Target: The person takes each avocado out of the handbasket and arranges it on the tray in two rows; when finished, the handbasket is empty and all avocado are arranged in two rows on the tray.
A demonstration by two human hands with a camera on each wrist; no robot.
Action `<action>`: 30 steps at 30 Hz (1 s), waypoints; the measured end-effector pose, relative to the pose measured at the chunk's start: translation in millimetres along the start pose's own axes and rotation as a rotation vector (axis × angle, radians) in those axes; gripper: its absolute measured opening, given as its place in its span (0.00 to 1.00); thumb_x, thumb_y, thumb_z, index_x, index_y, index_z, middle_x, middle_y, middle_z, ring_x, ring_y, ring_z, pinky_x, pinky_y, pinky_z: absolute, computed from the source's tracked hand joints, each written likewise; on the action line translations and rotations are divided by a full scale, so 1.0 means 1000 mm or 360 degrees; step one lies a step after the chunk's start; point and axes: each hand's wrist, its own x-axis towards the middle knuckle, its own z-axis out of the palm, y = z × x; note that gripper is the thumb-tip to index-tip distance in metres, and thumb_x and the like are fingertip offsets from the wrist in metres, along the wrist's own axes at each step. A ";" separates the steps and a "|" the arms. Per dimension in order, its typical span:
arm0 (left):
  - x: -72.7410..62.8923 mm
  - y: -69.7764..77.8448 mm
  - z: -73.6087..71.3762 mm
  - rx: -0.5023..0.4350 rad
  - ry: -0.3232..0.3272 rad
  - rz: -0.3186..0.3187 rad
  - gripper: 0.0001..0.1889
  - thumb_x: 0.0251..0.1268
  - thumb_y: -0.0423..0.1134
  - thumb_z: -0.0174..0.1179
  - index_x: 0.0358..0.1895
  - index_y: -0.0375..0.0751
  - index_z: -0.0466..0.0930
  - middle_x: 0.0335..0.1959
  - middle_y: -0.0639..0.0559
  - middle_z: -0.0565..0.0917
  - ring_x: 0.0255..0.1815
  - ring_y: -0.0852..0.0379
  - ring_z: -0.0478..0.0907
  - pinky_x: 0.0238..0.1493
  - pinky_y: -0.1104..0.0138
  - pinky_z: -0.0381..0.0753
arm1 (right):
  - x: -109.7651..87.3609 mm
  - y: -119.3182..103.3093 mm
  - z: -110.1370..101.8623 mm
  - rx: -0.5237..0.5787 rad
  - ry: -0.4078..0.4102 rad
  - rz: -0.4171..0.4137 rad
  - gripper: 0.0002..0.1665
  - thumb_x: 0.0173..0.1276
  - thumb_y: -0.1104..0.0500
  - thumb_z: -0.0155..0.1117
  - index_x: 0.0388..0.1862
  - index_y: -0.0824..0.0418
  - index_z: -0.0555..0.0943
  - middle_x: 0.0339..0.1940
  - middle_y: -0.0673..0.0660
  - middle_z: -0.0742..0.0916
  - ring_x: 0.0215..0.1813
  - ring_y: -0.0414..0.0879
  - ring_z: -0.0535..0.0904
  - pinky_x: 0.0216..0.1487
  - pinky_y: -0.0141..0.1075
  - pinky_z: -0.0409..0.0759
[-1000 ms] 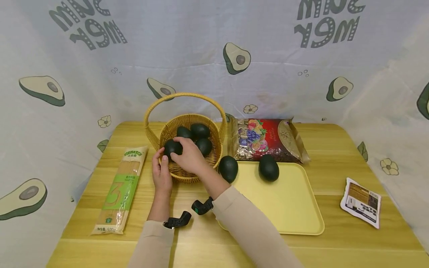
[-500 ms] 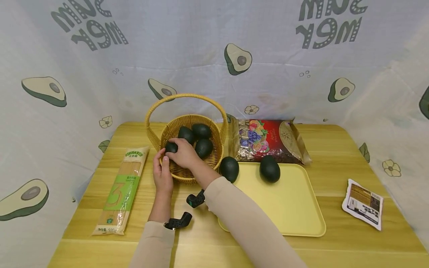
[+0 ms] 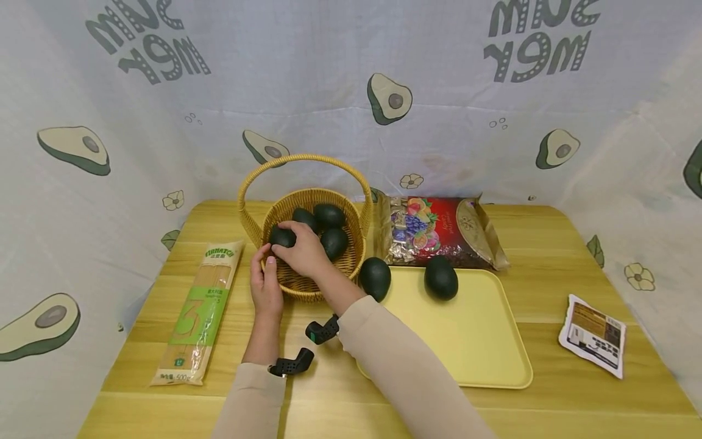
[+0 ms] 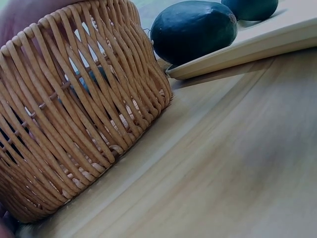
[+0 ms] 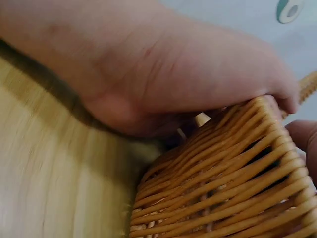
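Observation:
My left hand [image 3: 267, 288] grips the left front rim of a round wicker basket [image 3: 304, 294], thumb and fingers on either side of it. Its woven wall fills much of the left wrist view. Reaching over the front rim, my right hand [image 3: 307, 251] pinches a dark green avocado [image 3: 282, 236] at the basket's left inside. Three more avocados [image 3: 334, 244] lie at the back and right inside the basket. In the right wrist view the right hand [image 5: 198, 74] arches over the rim, and the pinched avocado is mostly hidden there.
One avocado [image 3: 375, 278] sits by the yellow tray's [image 3: 466, 341] left corner, another [image 3: 441, 277] at its back edge. Behind lies a red candy bag [image 3: 439, 231]. A spaghetti pack [image 3: 200, 314] lies left, a small pouch [image 3: 593, 334] right. The basket's tall handle [image 3: 304, 157] arches overhead.
The right hand has shifted slightly left and toward the back with the avocado, which was more covered by the fingers half a second ago. The left hand stays on the rim.

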 end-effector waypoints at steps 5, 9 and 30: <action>-0.001 0.000 0.002 0.0020 0.0007 -0.0013 0.21 0.81 0.35 0.43 0.70 0.29 0.67 0.75 0.37 0.66 0.82 0.45 0.54 0.80 0.49 0.51 | -0.011 -0.005 -0.011 0.0205 0.0124 0.0030 0.32 0.71 0.51 0.68 0.72 0.49 0.74 0.75 0.55 0.75 0.74 0.55 0.72 0.70 0.55 0.73; 0.000 0.000 0.001 -0.0007 -0.0001 -0.0014 0.21 0.82 0.35 0.42 0.70 0.28 0.66 0.76 0.36 0.65 0.81 0.45 0.54 0.79 0.49 0.52 | -0.023 -0.014 -0.025 0.0348 0.0178 0.0022 0.32 0.70 0.52 0.69 0.72 0.48 0.74 0.77 0.54 0.73 0.77 0.55 0.69 0.72 0.57 0.70; 0.013 -0.040 -0.004 -0.0038 -0.0007 0.0024 0.22 0.83 0.41 0.43 0.71 0.33 0.66 0.77 0.46 0.65 0.82 0.53 0.53 0.80 0.51 0.51 | -0.101 -0.010 -0.101 0.0830 0.0175 -0.0148 0.39 0.69 0.63 0.66 0.77 0.49 0.66 0.75 0.57 0.71 0.69 0.58 0.77 0.55 0.46 0.83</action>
